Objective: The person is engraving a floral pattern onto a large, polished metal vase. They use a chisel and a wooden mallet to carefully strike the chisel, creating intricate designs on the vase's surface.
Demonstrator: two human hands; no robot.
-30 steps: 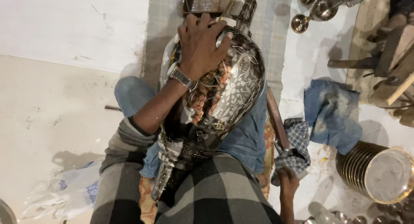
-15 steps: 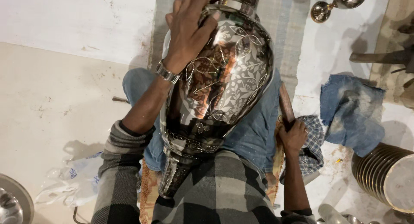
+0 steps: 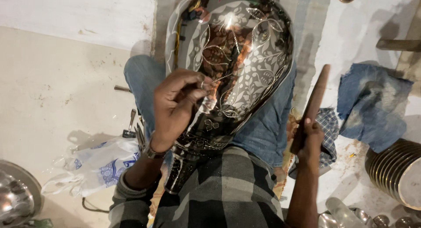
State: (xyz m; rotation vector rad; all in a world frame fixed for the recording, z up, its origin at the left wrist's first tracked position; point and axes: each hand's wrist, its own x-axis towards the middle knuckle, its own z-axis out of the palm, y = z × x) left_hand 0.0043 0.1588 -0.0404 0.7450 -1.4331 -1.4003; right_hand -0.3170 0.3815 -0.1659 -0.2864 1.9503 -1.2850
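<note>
Left hand [image 3: 177,106] pinching a small tool against the engraved metal vessel [image 3: 230,65] in the lap, right hand [image 3: 310,138] gripping a wooden stick [image 3: 312,106]

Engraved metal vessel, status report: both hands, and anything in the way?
Left hand fingers pinched, pressed on engraved metal vessel lying across lap. Right hand grips wooden stick, clear of vessel. Nothing between them.

Glossy engraved metal vessel [image 3: 237,65], smooth wooden stick [image 3: 312,106], crumpled denim cloth [image 3: 372,103]
</note>
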